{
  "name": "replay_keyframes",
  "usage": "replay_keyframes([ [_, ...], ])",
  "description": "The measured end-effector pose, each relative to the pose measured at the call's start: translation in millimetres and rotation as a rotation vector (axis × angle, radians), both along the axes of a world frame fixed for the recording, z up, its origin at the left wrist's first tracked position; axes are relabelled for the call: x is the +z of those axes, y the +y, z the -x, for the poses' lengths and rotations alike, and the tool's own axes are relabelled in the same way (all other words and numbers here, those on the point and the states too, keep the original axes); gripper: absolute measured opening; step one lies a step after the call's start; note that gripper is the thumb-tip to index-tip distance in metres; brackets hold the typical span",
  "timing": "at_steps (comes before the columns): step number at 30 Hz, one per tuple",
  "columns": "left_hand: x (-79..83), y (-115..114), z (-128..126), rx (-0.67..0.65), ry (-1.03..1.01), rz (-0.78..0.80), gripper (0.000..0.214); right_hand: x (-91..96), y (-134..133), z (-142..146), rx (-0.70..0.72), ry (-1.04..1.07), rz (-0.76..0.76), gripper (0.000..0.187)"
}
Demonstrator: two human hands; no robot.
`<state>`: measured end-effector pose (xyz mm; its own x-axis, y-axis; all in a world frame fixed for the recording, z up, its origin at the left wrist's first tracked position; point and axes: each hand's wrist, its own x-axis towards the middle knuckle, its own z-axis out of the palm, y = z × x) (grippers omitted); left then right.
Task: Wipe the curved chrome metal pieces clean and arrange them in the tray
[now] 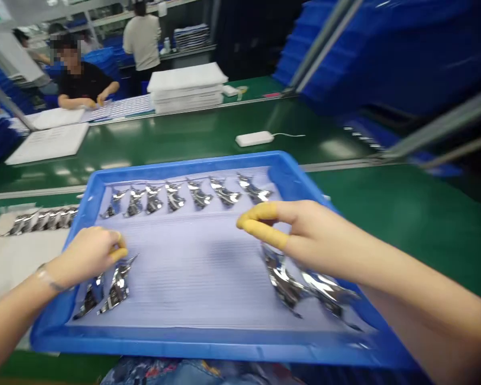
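A blue plastic tray [184,163] lined with a pale lavender ribbed sheet [196,278] lies in front of me. A row of several crumpled silver foil pieces [198,193] runs along its far side. My left hand [90,254], with a yellow finger cot on the thumb, hovers over the sheet just above two foil pieces [118,286]. Whether it grips anything is hidden. My right hand [300,232] has yellow-cotted fingertips pinched together with nothing visible between them. Two blurred foil pieces [300,283] lie right beneath it.
The tray sits on a green workbench [404,230]. More foil pieces [40,220] lie on a white sheet to its left. Beyond stand a white block with a cable [254,138] and stacked white boards [186,88]. A co-worker [84,80] handles papers across the bench. Blue crates [385,48] rise at upper right.
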<state>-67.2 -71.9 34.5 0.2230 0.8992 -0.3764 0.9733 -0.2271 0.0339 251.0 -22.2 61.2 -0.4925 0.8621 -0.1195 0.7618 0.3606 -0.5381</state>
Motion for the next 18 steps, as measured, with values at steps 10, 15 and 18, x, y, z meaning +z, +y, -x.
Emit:
replay_keyframes([
  [10, -7.5, 8, -37, -0.174, -0.241, 0.085, 0.037, -35.7, -28, -19, -0.024, -0.733, 0.127, 0.018],
  [15, -5.1, 5, -58, -0.267, -0.331, 0.146, 0.029, -44.3, -36, -11, -0.041, -0.824, 0.126, 0.019],
  [18, -4.7, 2, -64, -0.294, -0.368, 0.167, 0.027, -44.4, -39, -10, -0.039, -0.829, 0.128, 0.017],
])
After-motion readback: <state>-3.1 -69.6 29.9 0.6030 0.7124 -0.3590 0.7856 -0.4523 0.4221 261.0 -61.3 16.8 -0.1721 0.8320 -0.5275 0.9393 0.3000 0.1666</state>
